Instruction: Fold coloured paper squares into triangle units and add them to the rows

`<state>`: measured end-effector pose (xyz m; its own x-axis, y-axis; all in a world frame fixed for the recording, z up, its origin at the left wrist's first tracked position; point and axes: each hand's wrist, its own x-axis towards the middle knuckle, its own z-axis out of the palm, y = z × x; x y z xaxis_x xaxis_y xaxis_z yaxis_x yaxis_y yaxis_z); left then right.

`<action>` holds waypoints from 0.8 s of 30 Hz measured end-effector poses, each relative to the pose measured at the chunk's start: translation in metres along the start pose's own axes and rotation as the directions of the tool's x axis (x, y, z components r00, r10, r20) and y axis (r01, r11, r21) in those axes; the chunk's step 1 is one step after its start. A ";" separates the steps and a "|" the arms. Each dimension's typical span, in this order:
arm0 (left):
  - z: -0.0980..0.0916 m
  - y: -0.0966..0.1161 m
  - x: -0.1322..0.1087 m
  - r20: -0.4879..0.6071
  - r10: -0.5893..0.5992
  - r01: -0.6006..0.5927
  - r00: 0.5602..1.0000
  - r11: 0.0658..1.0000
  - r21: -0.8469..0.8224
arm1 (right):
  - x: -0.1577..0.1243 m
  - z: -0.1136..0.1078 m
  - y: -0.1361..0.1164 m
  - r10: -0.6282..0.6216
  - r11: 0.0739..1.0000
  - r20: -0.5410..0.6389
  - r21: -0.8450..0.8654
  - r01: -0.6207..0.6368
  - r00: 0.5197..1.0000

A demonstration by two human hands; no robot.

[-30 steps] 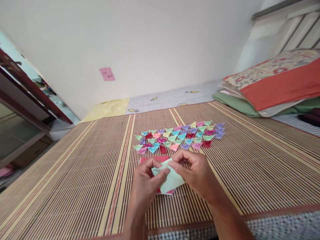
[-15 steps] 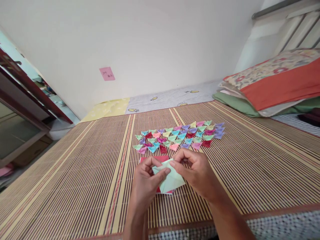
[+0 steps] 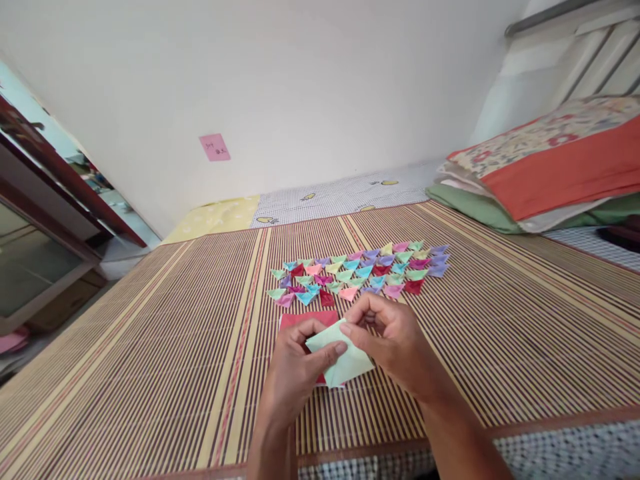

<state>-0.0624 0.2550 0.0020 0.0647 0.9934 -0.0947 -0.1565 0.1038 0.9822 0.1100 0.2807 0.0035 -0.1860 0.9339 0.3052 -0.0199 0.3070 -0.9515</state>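
Observation:
A pale green sheet of paper (image 3: 350, 363), with creases and a folded edge, is held up between both hands. My left hand (image 3: 295, 363) pinches it from the left, thumb on the face toward me and fingers behind. At the upper corner, my right hand (image 3: 393, 343) grips the paper between thumb and curled fingers. Beneath them lies a stack of paper with a red sheet (image 3: 310, 319) on top, partly covered by the left hand and the green sheet. Just beyond stand several rows of small folded paper pieces (image 3: 349, 293) in many colours.
A striped bamboo mat (image 3: 200, 347) covers the bed. Folded bedding (image 3: 560, 160) is piled at the right. A pink note (image 3: 215, 147) is stuck on the white wall (image 3: 320, 87). A doorway (image 3: 115, 207) opens at the left.
My left thumb has slid a little to the right and up across the green paper. The sheet has shifted slightly right; my right hand stays nearly in place.

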 end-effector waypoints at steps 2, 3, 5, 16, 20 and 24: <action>0.000 -0.001 0.000 -0.005 0.019 -0.019 1.000 1.000 0.019 | 0.001 0.000 0.002 0.039 0.998 0.001 0.045 -0.039 0.999; 0.000 -0.001 0.000 -0.006 0.031 -0.031 1.000 0.999 0.023 | 0.001 0.001 0.003 0.058 0.997 0.011 0.051 -0.058 0.998; 0.001 -0.001 0.000 -0.014 0.050 -0.050 0.999 0.999 0.019 | 0.001 0.002 0.002 0.076 0.997 0.053 0.018 -0.077 0.996; 0.003 0.002 0.001 -0.061 0.084 -0.086 0.995 0.996 -0.032 | 0.001 0.001 -0.002 -0.044 0.996 0.012 -0.084 0.045 0.999; -0.002 0.004 -0.001 0.006 0.143 -0.143 0.990 0.989 0.022 | 0.003 -0.004 0.002 -0.051 0.995 0.035 -0.079 0.054 0.998; -0.006 0.007 -0.001 0.065 0.158 -0.161 0.985 0.986 0.046 | 0.004 -0.011 0.004 -0.037 0.997 0.052 -0.061 0.040 0.998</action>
<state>-0.0691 0.2546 0.0077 0.1032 0.9920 0.0722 -0.1190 -0.0597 0.9911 0.1196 0.2875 0.0011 -0.2363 0.9112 0.3374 0.0323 0.3544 -0.9345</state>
